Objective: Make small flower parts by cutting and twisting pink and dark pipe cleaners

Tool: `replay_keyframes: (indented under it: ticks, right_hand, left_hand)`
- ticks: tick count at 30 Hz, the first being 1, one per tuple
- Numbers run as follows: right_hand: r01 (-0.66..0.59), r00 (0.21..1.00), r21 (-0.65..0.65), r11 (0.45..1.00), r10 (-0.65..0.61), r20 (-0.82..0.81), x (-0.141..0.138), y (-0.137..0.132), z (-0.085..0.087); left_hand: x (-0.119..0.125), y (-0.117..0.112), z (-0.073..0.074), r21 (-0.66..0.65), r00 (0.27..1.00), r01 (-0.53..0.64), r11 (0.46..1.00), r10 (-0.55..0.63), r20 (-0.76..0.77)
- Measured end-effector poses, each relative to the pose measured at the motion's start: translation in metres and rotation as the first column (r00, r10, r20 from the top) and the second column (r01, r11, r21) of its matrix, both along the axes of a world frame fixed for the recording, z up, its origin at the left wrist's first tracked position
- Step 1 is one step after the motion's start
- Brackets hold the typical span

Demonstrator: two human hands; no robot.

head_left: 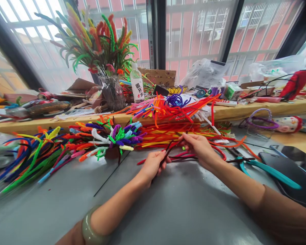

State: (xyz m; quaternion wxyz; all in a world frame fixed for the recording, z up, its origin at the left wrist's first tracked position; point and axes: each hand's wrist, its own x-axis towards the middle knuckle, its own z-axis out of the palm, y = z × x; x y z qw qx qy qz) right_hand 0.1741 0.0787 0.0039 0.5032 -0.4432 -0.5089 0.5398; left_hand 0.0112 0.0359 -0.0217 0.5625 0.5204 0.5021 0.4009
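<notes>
Head view: on what surface is the work set?

"On a grey bench [193, 211]; a wooden ledge [252, 111] runs along its far side. Barred windows [188, 44] stand behind, a pink building visible through them."

"And the hands?"

"My left hand [154, 165] is closed round dark strands [169, 149], held above the bench near mid-picture; my right hand [195, 144] pinches a dark tip [179, 134] just beside them. Whether these are one piece I cannot tell."

"What borders them?"

"Fuzzy coloured stems [124, 136] below the ledge; teal-handled pliers [272, 172] and a phone [290, 175] to my right."
</notes>
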Motion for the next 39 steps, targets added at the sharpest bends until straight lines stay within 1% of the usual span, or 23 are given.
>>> replay_keyframes:
  ticks: [2,3,4,5,6,7,8,9,11,12,13,14,16,19,21,24,26,27,29,32,35,37,39]
  right_hand:
    - [0.073,0.991,0.004,0.997,-0.072,-0.114,0.009,0.005,0.002]
    - [0.088,0.982,0.002,0.996,-0.086,-0.166,0.012,0.006,0.003]
    - [0.091,0.974,-0.001,0.996,-0.089,-0.209,0.015,0.007,0.003]
    - [0.087,0.967,-0.008,0.996,-0.086,-0.241,0.016,0.007,0.002]
    - [0.077,0.96,-0.019,0.997,-0.079,-0.269,0.016,0.006,0.002]
    - [0.06,0.954,-0.037,0.998,-0.068,-0.291,0.015,0.004,0.001]
    - [0.037,0.95,-0.058,0.998,-0.053,-0.309,0.013,0.002,0.0]
    - [0.009,0.946,-0.08,0.997,-0.034,-0.321,0.011,0.0,-0.001]
    - [-0.042,0.942,-0.113,0.993,0.002,-0.335,0.007,-0.003,-0.003]
    - [-0.059,0.942,-0.124,0.991,0.014,-0.336,0.005,-0.004,-0.004]
    - [-0.07,0.942,-0.132,0.989,0.022,-0.336,0.004,-0.004,-0.005]
    - [-0.076,0.941,-0.136,0.988,0.026,-0.337,0.003,-0.004,-0.006]
    - [-0.087,0.944,-0.145,0.986,0.034,-0.33,0.003,-0.004,-0.008]
    - [-0.099,0.962,-0.169,0.981,0.051,-0.269,0.003,-0.005,-0.008]
    - [-0.103,0.975,-0.174,0.979,0.065,-0.212,0.002,-0.008,-0.008]
    - [-0.104,0.99,-0.11,0.988,0.091,-0.11,-0.002,-0.013,-0.007]
    - [-0.1,0.995,-0.059,0.993,0.097,-0.038,-0.004,-0.016,-0.006]
    - [-0.096,0.995,-0.044,0.994,0.096,-0.005,-0.005,-0.017,-0.005]
    - [-0.094,0.994,-0.002,0.996,0.094,0.048,-0.006,-0.02,-0.004]
    - [-0.145,0.981,0.1,0.984,0.13,0.141,-0.009,-0.024,-0.002]
    - [-0.247,0.939,0.233,0.941,0.173,0.296,-0.013,-0.03,0.001]
    - [-0.301,0.899,0.3,0.905,0.166,0.404,-0.014,-0.033,0.001]
    - [-0.332,0.867,0.34,0.88,0.142,0.478,-0.014,-0.035,0.001]
  left_hand:
    - [-0.004,0.0,0.0,0.101,0.967,-0.014,0.995,0.039,-0.253]
    - [-0.006,-0.001,0.001,0.198,0.918,-0.011,0.98,0.088,-0.386]
    - [-0.007,-0.002,0.002,0.312,0.854,0.001,0.95,0.161,-0.494]
    - [-0.007,-0.005,0.003,0.426,0.793,0.017,0.904,0.248,-0.557]
    - [-0.007,-0.007,0.004,0.52,0.751,0.037,0.853,0.319,-0.578]
    - [-0.006,-0.009,0.005,0.583,0.744,0.056,0.811,0.355,-0.566]
    - [-0.004,-0.01,0.006,0.613,0.771,0.059,0.788,0.354,-0.529]
    - [-0.003,-0.011,0.007,0.608,0.824,0.047,0.792,0.314,-0.472]
    - [0.0,-0.012,0.008,0.528,0.936,-0.006,0.849,0.191,-0.296]
    - [0.001,-0.012,0.009,0.477,0.971,-0.028,0.878,0.138,-0.196]
    - [0.002,-0.013,0.01,0.441,0.989,-0.038,0.896,0.097,-0.11]
    - [0.002,-0.013,0.011,0.436,0.997,-0.035,0.899,0.064,-0.052]
    - [0.002,-0.015,0.013,0.516,1.0,0.011,0.856,0.006,-0.031]
    - [0.0,-0.019,0.015,0.666,0.983,0.142,0.732,-0.026,-0.182]
    - [-0.001,-0.022,0.016,0.717,0.96,0.199,0.668,0.013,-0.279]
    - [-0.002,-0.025,0.016,0.764,0.958,0.158,0.625,0.09,-0.272]
    - [-0.001,-0.027,0.015,0.767,0.973,0.106,0.633,0.093,-0.211]
    - [0.0,-0.028,0.015,0.757,0.98,0.077,0.649,0.089,-0.177]
    - [0.003,-0.028,0.015,0.703,0.99,0.003,0.711,0.096,-0.102]
    - [0.006,-0.023,0.014,0.545,0.991,-0.131,0.828,0.119,0.058]
    - [0.005,-0.015,0.014,0.363,0.97,-0.193,0.912,0.121,0.212]
    - [0.005,-0.012,0.014,0.268,0.947,-0.221,0.938,0.14,0.29]
    - [0.004,-0.01,0.014,0.208,0.925,-0.249,0.946,0.169,0.34]
